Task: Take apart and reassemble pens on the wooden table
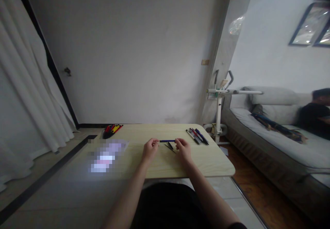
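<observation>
Head view: both your hands are over the pale wooden table [213,163], about mid-width; your right hand [183,149] has thumb and fingers pinched together on the right end of a blue pen [167,141], held roughly level and crosswise between your hands; your left hand [150,150] is curled, fingertips drawn in at the pen's left end, too small to tell whether they grip it or just touch; below the pen, between the hands, thin dark pieces [170,145] lie slantwise on the wood, detail unclear; your forearms cross the near edge, which runs straight to a rounded near-right corner; bare wood stretches from your right hand toward that corner, and another strip runs between your hands and the far edge; loose pens [197,136] lie side by side near the right edge, beyond your right hand; a dark holder [109,132] with red and yellow pens sits at the far-left corner, well apart from your left hand; a pixelated bright patch [108,156] covers the left side, so that edge is hard to read; past the right edge stand a white exercise machine [219,113] and a grey sofa [273,100] with a person [313,115] on it.
</observation>
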`<state>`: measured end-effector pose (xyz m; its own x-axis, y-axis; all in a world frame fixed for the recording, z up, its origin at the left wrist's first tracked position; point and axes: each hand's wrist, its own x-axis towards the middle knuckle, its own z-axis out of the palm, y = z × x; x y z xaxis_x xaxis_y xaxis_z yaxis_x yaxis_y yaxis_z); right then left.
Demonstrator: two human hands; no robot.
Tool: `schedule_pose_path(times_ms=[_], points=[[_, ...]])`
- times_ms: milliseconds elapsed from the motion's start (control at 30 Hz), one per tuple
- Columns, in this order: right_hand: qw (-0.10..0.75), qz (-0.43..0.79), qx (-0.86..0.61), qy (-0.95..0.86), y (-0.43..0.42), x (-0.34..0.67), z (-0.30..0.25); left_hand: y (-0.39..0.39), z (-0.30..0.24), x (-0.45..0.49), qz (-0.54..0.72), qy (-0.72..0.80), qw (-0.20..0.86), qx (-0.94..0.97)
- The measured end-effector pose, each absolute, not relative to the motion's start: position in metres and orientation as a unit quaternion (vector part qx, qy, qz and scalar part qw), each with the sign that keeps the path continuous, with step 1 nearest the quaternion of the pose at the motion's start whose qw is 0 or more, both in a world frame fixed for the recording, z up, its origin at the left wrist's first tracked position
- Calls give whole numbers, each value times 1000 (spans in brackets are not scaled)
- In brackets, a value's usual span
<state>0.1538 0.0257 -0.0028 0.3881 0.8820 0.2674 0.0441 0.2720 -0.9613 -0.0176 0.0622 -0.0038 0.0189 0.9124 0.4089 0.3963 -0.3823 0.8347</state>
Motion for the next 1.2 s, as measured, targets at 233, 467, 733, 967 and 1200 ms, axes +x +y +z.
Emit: schedule_pose_path(times_ms=[233, 467, 733, 967, 1200], points=[[657, 324, -506, -456, 24, 154, 1, 62, -4, -17, 486, 473, 276, 682], [655, 321, -514, -452, 27, 153, -2, 58, 2, -18, 466, 460, 253, 712], [645, 306, -525, -464, 29, 154, -3, 53, 8, -15, 460, 477, 283, 694], [620, 277, -530, -508, 28, 151, -5, 58, 0, -16, 483, 455, 302, 685], [598, 240, -526, -555, 28, 147, -7, 63, -4, -17, 511, 460, 321, 651]])
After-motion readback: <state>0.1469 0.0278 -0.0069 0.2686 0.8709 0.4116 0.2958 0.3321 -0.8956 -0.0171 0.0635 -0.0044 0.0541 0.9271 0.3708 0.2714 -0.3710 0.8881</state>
